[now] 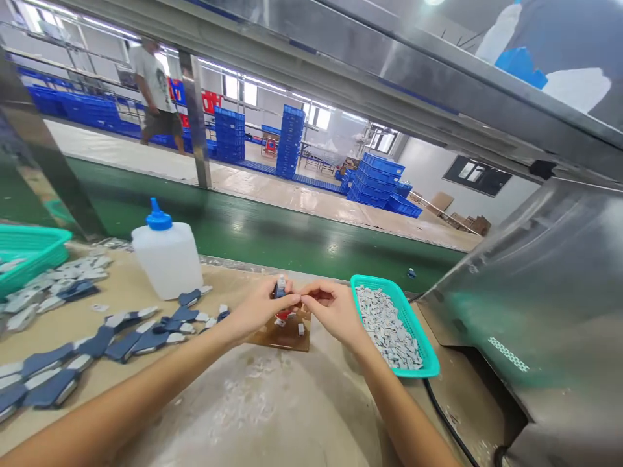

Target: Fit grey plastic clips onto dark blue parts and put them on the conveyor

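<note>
My left hand (265,301) is closed around a small dark-blue and white plastic part (280,288), which stands up between thumb and fingers. Close against it, my right hand (333,308) pinches thumb and forefinger together; whatever lies in that pinch is too small to make out. Both hands are over a brown board (287,338). A small white piece (301,329) lies on the board, and something red shows just below the fingers. To the right of my right hand sits a turquoise basket (428,363) filled with many small whitish pieces (389,324).
A white squeeze bottle (168,263) with a blue cap stands at the left. Blue and white parts (104,340) spread over the left of the table, near another green basket (43,243). Behind runs a green conveyor belt (272,233). Metal housing (549,292) rises at right; a person (158,91) is beyond.
</note>
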`<action>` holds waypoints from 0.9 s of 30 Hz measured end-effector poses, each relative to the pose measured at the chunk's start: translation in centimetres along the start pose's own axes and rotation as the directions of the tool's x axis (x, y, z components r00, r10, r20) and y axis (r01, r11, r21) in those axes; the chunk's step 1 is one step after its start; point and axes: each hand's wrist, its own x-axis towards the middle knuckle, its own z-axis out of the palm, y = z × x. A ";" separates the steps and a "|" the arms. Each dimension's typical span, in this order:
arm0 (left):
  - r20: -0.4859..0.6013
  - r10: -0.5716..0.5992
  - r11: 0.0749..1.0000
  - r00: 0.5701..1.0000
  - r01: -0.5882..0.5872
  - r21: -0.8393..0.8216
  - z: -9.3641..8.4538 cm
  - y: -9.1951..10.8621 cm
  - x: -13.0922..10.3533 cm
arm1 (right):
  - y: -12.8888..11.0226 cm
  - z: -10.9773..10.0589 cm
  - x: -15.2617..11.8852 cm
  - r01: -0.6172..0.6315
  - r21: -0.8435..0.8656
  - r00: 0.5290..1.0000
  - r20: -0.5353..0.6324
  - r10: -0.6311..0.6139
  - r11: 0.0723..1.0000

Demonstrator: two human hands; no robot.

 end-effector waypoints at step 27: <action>-0.217 -0.262 0.869 0.940 0.132 -0.477 -4.9 -1.9 2.5 | 5.9 2.0 0.2 0.251 -0.553 0.968 0.139 -0.210 0.794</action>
